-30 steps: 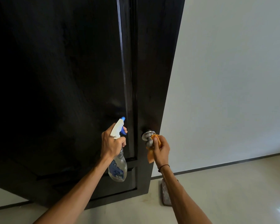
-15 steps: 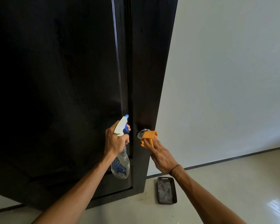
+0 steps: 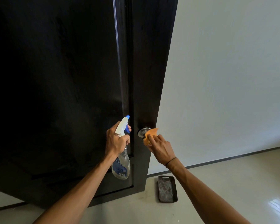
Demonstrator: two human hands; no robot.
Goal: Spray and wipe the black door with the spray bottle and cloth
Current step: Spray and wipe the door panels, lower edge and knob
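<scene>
A dark rectangular tray (image 3: pixel 167 189) lies flat on the pale floor (image 3: pixel 233 183), just beside the lower corner of the black door (image 3: pixel 63 78) and under the right forearm. A white wall (image 3: pixel 225 70) rises to the right of the door's edge, with a dark skirting line where it meets the floor. A round metal door knob (image 3: pixel 142 131) sticks out from the door's right stile and is partly covered by the orange cloth (image 3: pixel 149 135).

The left hand (image 3: pixel 116 141) grips the neck of the spray bottle (image 3: pixel 121 165), its fingers curled round it below the white trigger head and one fingertip near the blue trigger. The bottle hangs upright in front of the door panel, its clear body with a blue label below the hand and its blue nozzle tip pointing up toward the door. Whether the nozzle touches the door cannot be told.

The right hand (image 3: pixel 160 147) reaches in from the lower right, back of the hand up, with a thin dark band on the wrist. Its fingers (image 3: pixel 153 139) lie fairly straight over the cloth and press it against the knob; the cloth bunches out above the fingertips. Both forearms stretch up from the bottom of the view, the two hands near each other at knob height but apart.
</scene>
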